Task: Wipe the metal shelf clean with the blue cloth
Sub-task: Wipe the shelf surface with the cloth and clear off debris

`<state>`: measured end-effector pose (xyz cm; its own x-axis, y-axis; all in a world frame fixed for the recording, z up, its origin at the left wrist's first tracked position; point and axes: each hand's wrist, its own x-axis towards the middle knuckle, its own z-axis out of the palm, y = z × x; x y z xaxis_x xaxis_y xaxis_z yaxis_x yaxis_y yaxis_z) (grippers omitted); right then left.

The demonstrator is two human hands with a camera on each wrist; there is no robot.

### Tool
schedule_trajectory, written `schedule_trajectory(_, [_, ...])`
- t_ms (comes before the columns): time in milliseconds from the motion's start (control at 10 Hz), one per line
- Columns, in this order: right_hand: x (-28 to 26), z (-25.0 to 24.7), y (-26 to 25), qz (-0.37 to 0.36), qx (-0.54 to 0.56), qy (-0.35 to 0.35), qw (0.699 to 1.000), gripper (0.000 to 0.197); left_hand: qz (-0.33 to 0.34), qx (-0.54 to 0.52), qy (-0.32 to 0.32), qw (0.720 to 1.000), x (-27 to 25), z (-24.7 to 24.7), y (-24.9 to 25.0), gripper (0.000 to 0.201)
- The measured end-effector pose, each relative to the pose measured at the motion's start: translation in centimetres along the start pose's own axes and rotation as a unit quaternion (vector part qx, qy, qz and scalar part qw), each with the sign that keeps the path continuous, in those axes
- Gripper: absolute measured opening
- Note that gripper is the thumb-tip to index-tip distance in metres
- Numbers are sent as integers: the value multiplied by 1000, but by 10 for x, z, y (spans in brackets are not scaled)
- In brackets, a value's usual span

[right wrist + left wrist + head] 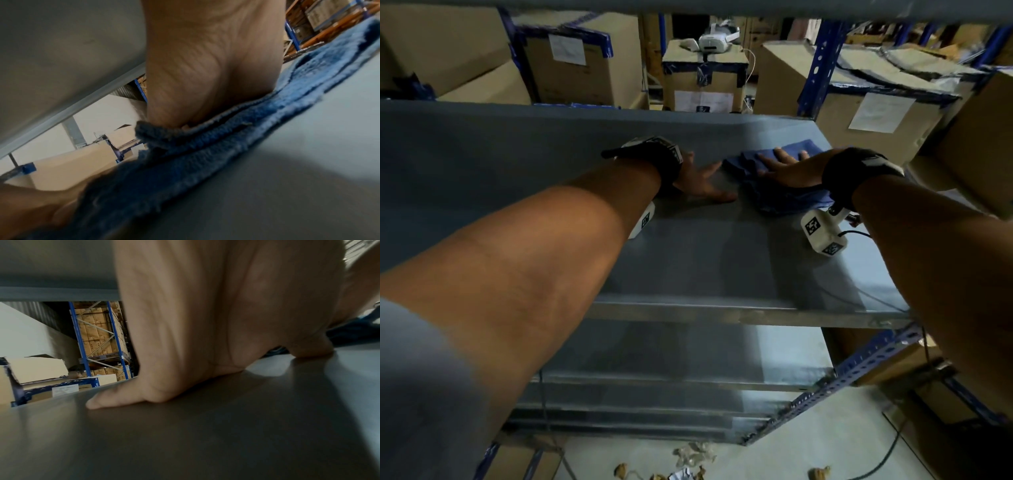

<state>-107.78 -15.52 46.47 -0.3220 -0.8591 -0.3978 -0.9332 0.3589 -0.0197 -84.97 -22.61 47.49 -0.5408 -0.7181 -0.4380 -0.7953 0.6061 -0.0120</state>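
Observation:
A folded blue cloth (767, 185) lies on the grey metal shelf (688, 267), toward its far right. My right hand (784, 168) presses flat on the cloth with straight, spread fingers. The right wrist view shows the palm (205, 73) bearing down on the cloth's fuzzy layers (216, 146). My left hand (702, 181) rests flat on the bare shelf just left of the cloth, fingers spread. In the left wrist view the palm (195, 321) and thumb (308, 348) touch the shelf surface (185, 443), with the cloth (353, 332) beyond.
Another shelf runs close overhead (688, 7). Taped cardboard boxes (571, 58) stand behind the rack and a box (976, 144) at the right. A white headset (717, 37) sits on a box. Blue uprights (815, 68) frame the rack. Scraps (691, 455) litter the floor.

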Motion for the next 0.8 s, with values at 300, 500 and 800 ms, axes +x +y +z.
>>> schedule_trajectory(300, [24, -8, 6, 95, 8, 134, 986, 72, 3, 12, -11, 1000, 12, 3, -2, 129])
schedule_trajectory(500, [16, -19, 14, 72, -41, -7, 997, 76, -11, 18, -7, 1000, 8, 0, -2, 109])
schedule_trajectory(800, [24, -13, 9, 55, -56, 16, 997, 86, -13, 21, -5, 1000, 11, -2, 0, 106])
